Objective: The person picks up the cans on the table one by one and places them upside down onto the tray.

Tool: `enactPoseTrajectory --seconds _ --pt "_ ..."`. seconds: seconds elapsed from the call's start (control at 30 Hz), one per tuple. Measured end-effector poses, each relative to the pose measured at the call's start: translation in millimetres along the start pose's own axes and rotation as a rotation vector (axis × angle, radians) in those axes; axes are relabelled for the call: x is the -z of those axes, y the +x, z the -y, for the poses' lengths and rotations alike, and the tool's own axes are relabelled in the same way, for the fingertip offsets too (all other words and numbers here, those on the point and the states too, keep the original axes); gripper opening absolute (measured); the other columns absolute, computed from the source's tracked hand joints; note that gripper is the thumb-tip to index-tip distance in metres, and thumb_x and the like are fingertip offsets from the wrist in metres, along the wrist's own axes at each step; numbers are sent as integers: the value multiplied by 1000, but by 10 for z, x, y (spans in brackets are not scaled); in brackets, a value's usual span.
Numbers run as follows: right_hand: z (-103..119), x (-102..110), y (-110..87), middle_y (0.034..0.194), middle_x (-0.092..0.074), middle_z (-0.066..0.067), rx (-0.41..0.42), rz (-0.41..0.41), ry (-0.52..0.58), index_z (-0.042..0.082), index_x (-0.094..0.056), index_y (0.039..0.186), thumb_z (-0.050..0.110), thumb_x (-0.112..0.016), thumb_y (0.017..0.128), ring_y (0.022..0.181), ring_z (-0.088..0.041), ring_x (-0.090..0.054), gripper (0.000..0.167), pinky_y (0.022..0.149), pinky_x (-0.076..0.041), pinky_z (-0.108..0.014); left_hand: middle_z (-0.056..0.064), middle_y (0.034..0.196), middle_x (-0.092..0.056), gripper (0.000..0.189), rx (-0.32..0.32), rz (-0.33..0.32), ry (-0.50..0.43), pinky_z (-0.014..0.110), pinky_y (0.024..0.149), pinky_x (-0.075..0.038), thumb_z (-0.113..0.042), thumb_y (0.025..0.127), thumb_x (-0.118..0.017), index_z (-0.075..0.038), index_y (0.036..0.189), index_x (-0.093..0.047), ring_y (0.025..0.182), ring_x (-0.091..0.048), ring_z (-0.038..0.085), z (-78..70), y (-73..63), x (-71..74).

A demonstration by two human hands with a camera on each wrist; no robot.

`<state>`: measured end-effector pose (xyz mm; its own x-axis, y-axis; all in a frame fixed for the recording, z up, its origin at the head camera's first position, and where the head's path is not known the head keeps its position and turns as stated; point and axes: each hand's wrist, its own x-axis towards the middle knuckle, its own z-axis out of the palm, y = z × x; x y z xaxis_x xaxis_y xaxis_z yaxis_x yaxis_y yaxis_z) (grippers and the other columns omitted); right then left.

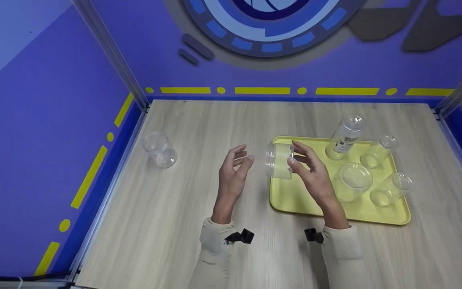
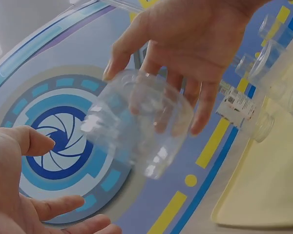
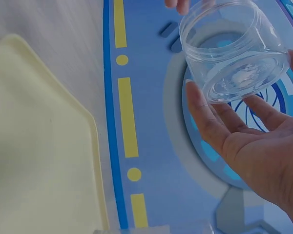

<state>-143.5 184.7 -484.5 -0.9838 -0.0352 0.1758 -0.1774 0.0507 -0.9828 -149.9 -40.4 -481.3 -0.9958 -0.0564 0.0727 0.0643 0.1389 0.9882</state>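
A clear, wide-mouthed plastic jar lies sideways in the air above the left edge of the yellow tray. My right hand holds this jar by its base end, thumb on one side and fingers on the other. The threaded mouth, seen in the right wrist view on the jar, has no lid and points left, toward my left hand. That hand is apart from the jar, its fingers relaxed and holding nothing, as the left wrist view of the left hand confirms.
On the tray stand a labelled clear bottle, a wide clear jar and two narrower clear containers. Clear plastic, one piece or two, sits at the table's left. Blue-purple walls enclose the wooden table.
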Motion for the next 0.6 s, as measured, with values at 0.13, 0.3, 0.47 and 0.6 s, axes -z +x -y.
enactPoseTrajectory --seconds 0.13,0.3,0.47,0.6 --pt "9 72 4 151 -52 -22 -16 -11 -28 1 -48 156 11 -66 105 131 -38 -55 55 96 -56 -31 14 142 -58 56 -10 -20 31 50 102 -51 -38 100 -62 -9 149 -58 130 -57 35 -7 26 81" --pt "28 137 1 153 -51 -19 -35 -18 -96 5 -48 158 15 -67 105 135 -34 -54 57 106 -47 -49 16 146 -54 56 -25 -34 76 50 104 -51 -35 101 -61 -10 150 -56 135 -53 35 -15 51 166" --pt "50 176 12 155 -50 -18 -33 -24 -135 6 -49 158 19 -69 105 136 -33 -52 58 107 -42 -56 15 149 -52 57 -40 -36 121 54 108 -46 -39 103 -59 -10 152 -54 139 -49 37 -23 60 235" --pt "74 200 19 155 -50 -18 -27 -35 -148 5 -49 157 19 -70 104 135 -34 -52 59 107 -43 -55 16 152 -49 61 -55 -25 178 60 112 -39 -46 105 -57 -10 154 -52 142 -45 37 -18 65 283"
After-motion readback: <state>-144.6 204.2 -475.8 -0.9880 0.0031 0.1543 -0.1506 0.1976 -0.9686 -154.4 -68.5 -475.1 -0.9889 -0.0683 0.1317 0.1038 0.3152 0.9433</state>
